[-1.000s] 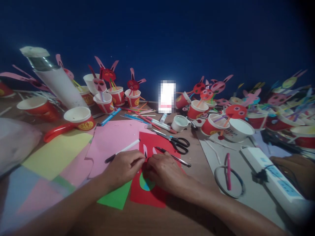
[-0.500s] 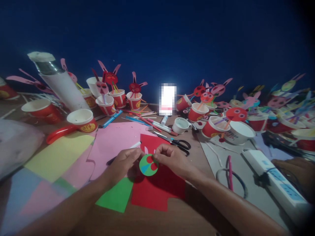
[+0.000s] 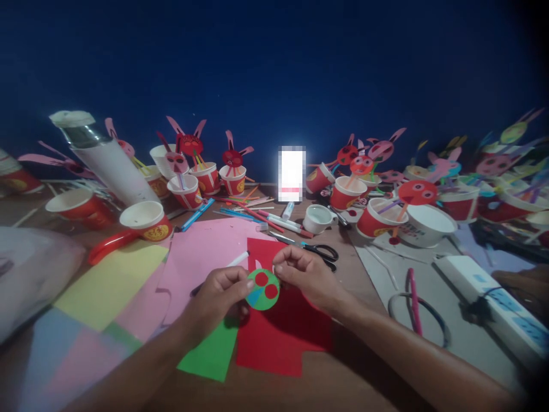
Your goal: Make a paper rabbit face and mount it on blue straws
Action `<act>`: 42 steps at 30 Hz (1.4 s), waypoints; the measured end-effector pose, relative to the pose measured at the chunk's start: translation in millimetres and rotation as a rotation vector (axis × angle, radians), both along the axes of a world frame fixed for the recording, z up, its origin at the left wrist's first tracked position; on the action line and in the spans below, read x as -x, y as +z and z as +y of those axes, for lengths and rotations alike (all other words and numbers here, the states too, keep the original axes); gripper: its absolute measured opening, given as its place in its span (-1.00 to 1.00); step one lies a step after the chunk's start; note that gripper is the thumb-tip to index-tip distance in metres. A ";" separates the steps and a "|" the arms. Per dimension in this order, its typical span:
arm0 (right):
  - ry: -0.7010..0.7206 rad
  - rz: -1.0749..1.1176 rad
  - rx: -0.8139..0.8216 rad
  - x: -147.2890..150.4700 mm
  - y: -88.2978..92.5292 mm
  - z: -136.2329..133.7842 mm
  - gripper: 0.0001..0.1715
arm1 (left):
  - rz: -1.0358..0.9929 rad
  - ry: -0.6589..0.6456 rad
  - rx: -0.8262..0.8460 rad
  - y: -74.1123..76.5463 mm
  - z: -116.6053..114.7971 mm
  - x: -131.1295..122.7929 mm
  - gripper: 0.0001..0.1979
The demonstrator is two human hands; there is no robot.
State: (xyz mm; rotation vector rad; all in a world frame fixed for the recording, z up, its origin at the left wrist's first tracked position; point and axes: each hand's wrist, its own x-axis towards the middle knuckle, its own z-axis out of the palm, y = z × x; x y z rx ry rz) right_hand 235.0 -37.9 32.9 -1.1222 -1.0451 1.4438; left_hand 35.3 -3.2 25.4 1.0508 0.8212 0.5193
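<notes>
A green paper disc (image 3: 263,304) with two red circles and a blue wedge on its face is held up over the sheets. My left hand (image 3: 223,297) pinches its left edge, the thumb lying on the front. My right hand (image 3: 306,277) has its fingers closed at the disc's upper right edge. Below the disc lies a red paper sheet (image 3: 283,349), and left of that a green sheet (image 3: 212,352). Behind my left hand a large pink sheet (image 3: 199,246) spreads out, with a white marker (image 3: 238,258) on it. Black-handled scissors (image 3: 319,250) rest just beyond my right hand.
Several red paper cups with paper animal heads on straws line the back, such as the cup (image 3: 375,220) at right. A small white cup (image 3: 318,219) stands behind the scissors. A power strip (image 3: 493,303) lies at right, a ladle-like red handle (image 3: 114,246) at left.
My left thumb has come onto the front of the disc. My right fingers have shifted from over a red circle to the disc's edge. The view has moved slightly.
</notes>
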 end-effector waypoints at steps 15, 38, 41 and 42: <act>-0.042 -0.358 -0.343 2.1 -7.9 -6.2 -0.82 | -0.040 0.083 0.107 7.3 -2.2 -8.4 -0.64; 0.089 -0.327 -0.167 1.0 0.3 -6.1 -0.93 | 0.035 0.013 0.167 4.7 1.5 -8.8 -0.73; 0.098 -0.292 -0.095 2.2 -3.3 -4.8 -0.93 | 0.034 0.137 0.231 5.6 1.3 -9.0 -0.65; 0.095 -0.291 -0.081 2.3 -4.8 -4.5 -0.92 | 0.021 0.141 0.234 5.2 1.4 -8.9 -0.62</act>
